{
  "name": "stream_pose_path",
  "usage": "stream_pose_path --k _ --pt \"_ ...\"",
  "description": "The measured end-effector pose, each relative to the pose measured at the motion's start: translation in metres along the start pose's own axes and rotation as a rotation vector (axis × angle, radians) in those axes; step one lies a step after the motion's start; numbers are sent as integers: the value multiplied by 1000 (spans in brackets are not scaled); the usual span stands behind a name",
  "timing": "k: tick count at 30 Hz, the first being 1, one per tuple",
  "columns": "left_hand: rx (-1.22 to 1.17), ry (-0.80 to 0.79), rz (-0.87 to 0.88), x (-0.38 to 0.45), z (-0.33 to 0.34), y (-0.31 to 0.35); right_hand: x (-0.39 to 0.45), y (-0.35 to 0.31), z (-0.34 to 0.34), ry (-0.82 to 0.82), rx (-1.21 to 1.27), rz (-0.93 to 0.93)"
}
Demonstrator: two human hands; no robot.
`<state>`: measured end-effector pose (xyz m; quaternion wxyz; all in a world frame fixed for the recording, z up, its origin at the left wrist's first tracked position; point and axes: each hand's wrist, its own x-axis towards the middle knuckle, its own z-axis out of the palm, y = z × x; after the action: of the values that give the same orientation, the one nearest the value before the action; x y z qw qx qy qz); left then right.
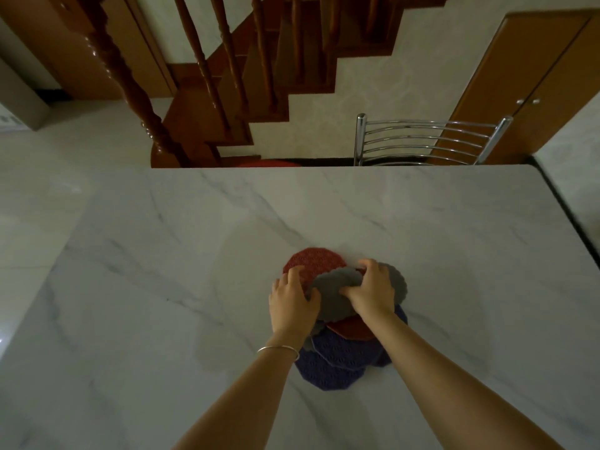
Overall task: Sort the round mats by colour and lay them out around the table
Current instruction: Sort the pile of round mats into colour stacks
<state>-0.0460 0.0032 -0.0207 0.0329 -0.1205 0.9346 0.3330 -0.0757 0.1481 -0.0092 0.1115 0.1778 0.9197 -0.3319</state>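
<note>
A loose pile of round crocheted mats lies in the middle of the white marble table [162, 287]. A red mat [313, 263] sits at the far side, a grey mat [334, 292] lies across the top, a second red mat [349, 329] shows beneath it, and dark blue mats [328, 362] lie nearest me. Another grey mat [397, 282] pokes out on the right. My left hand [292, 303] has curled fingers over the red mat's edge and a thumb on the grey mat. My right hand [370, 289] pinches the top grey mat.
A chrome chair [425, 141] stands behind the table's far edge at the right. A wooden staircase [207, 102] rises beyond the table, and a wooden cabinet [526, 92] stands at the far right. The table's dark right edge [571, 228] borders the floor.
</note>
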Motion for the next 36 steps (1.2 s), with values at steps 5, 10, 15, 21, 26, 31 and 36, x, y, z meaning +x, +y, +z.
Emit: stream_pose_path --k 5,10,15,21,26,31,36 --pt "71 8 -195 21 -7 -7 7 11 -13 50 130 -35" --pt "-88 -41 -320 44 -15 -6 24 36 -52 174 210 5" --pt "-164 -54 -467 64 -21 0 40 78 -84 247 110 152" --pt "-233 -60 -504 69 -24 2 33 86 -77 165 -140 139" --pt "-366 -57 -557 60 -27 2 17 56 -57 135 -270 -71" --pt "-625 -176 -717 47 -40 3 2 28 -36 45 -342 -274" --pt "-927 -303 -771 24 -63 -9 -11 10 -18 1 -350 -372"
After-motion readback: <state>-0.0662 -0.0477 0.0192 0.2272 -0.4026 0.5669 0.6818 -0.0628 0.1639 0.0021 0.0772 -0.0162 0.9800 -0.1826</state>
